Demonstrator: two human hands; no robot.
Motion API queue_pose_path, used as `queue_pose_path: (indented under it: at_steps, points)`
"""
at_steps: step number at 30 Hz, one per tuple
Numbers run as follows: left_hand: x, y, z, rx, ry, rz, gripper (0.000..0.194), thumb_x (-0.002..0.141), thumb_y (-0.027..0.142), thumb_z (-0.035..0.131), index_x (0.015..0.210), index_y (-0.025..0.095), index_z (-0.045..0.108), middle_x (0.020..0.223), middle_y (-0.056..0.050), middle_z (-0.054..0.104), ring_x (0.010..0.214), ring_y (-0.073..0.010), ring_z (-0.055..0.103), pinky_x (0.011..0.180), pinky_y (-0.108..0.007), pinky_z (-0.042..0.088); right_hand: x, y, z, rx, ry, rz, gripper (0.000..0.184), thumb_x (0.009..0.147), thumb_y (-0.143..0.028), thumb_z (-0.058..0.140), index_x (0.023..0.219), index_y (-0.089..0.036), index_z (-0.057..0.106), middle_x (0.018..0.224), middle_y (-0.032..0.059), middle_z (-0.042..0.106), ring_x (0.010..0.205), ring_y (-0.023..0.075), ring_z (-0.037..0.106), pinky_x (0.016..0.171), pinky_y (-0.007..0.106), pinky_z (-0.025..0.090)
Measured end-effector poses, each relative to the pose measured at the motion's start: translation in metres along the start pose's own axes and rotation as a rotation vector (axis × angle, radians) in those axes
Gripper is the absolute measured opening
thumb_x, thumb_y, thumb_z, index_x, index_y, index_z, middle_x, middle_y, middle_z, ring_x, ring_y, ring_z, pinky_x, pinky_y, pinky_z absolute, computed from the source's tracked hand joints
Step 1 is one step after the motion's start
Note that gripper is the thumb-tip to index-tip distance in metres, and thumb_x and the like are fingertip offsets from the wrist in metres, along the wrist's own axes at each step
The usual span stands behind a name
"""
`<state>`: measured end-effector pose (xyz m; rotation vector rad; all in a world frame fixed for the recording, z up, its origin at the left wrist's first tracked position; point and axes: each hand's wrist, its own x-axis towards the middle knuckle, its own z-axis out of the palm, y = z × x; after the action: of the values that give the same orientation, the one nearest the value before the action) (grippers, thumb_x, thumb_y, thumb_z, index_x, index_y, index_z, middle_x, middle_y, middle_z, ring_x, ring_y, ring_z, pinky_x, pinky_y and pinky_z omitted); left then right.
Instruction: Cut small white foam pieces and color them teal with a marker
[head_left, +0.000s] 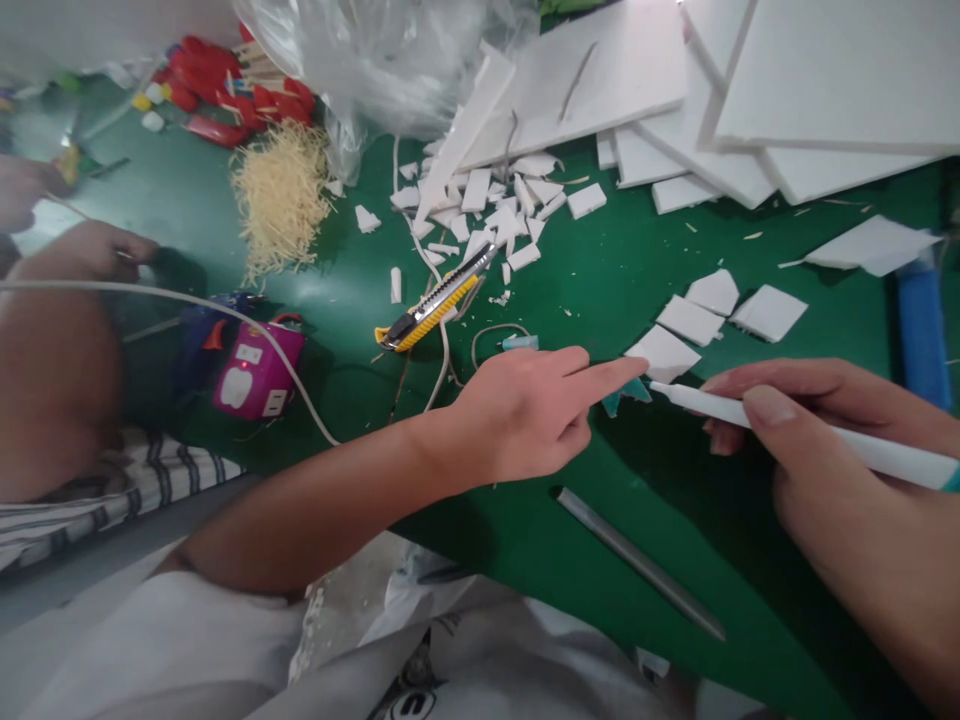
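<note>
My left hand [525,415] reaches across the green table with its index finger stretched out and the other fingers curled. That fingertip rests at the edge of a white foam piece [663,356], above a small teal piece with pointed edges [627,397]. Pinched in my right hand [840,430] is a slim white pen [720,405], its narrow tip close to my left fingertip and the teal piece. Just beyond lie more cut foam pieces [691,319]. A grey metallic rod [641,562] lies on the near side.
A yellow utility knife [436,300] lies beside foam scraps [517,205]. Foam sheets [832,80] and a plastic bag [397,60] stand behind. A magenta box [259,370], a white cable [172,297] and another person's hand [105,248] are at left. A blue object [924,335] lies right.
</note>
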<state>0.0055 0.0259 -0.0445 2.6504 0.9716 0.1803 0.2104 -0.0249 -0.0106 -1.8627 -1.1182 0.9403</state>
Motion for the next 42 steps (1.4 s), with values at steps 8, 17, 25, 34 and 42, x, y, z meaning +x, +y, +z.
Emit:
queue_pose_path:
  at_steps: [8, 17, 25, 34, 42]
  points:
    - [-0.001, -0.002, 0.0, -0.037, -0.032, 0.001, 0.045, 0.092, 0.016, 0.042, 0.135, 0.022, 0.056, 0.091, -0.002, 0.065, 0.075, -0.0149, 0.062, 0.065, -0.028, 0.042, 0.002, 0.003, 0.003, -0.081, 0.008, -0.048, 0.01, 0.079, -0.028, 0.066, 0.073, -0.025, 0.073, 0.059, 0.0004, 0.066, 0.049, 0.0117, 0.052, 0.039, 0.028, 0.027]
    - [-0.001, -0.004, -0.005, -0.128, -0.038, -0.012, 0.056, 0.085, 0.013, 0.047, 0.14, 0.021, 0.049, 0.09, 0.0, 0.067, 0.076, -0.0137, 0.062, 0.066, -0.026, 0.042, 0.003, 0.005, 0.0, -0.022, -0.014, -0.048, 0.009, 0.078, -0.027, 0.067, 0.071, -0.026, 0.073, 0.058, -0.0014, 0.065, 0.051, 0.0123, 0.057, 0.045, 0.026, 0.04]
    - [0.001, -0.007, -0.004, -0.137, -0.057, 0.004, 0.041, 0.09, 0.02, 0.051, 0.13, 0.023, 0.059, 0.09, 0.0, 0.067, 0.076, -0.0136, 0.063, 0.066, -0.025, 0.042, 0.0, 0.003, 0.001, -0.047, -0.013, -0.055, 0.009, 0.078, -0.028, 0.067, 0.07, -0.027, 0.072, 0.057, -0.0017, 0.065, 0.051, 0.013, 0.056, 0.044, 0.027, 0.038]
    - [-0.003, -0.011, -0.004, -0.25, 0.002, -0.001, 0.038, 0.091, 0.023, 0.061, 0.128, 0.017, 0.058, 0.091, -0.002, 0.067, 0.086, -0.0159, 0.065, 0.074, -0.025, 0.046, 0.002, 0.009, -0.002, -0.113, -0.065, -0.092, 0.01, 0.078, -0.029, 0.067, 0.07, -0.026, 0.072, 0.059, -0.0014, 0.067, 0.052, 0.0134, 0.059, 0.047, 0.026, 0.045]
    - [-0.002, -0.009, 0.001, -0.267, 0.045, -0.062, 0.03, 0.09, 0.03, 0.065, 0.117, 0.017, 0.062, 0.09, -0.001, 0.067, 0.083, -0.0151, 0.065, 0.078, -0.024, 0.048, 0.002, 0.011, 0.001, -0.146, -0.116, -0.211, 0.012, 0.077, -0.033, 0.069, 0.068, -0.026, 0.073, 0.062, -0.0018, 0.069, 0.053, 0.0128, 0.061, 0.049, 0.025, 0.047]
